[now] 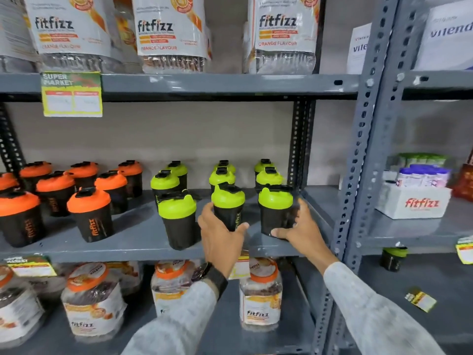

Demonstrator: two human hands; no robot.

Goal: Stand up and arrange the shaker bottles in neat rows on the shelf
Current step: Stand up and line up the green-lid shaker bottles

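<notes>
Black shaker bottles stand upright on the middle grey shelf [133,242]. Several with orange lids [89,201] fill the left part, several with green lids the right part. My left hand [220,234] grips the front-middle green-lid bottle [228,203] around its black body. My right hand [302,224] wraps the lower body of the front-right green-lid bottle [276,206], thumb under its base edge. Another green-lid bottle [178,216] stands free to the left of my left hand, near the shelf's front edge.
Large Fitfizz jars [261,295] fill the shelf below and bags [169,34] the shelf above. A perforated grey upright [363,155] stands right of my right hand. The neighbouring rack holds a white Fitfizz box [417,203] and one lone green-lid bottle [391,258] lower down.
</notes>
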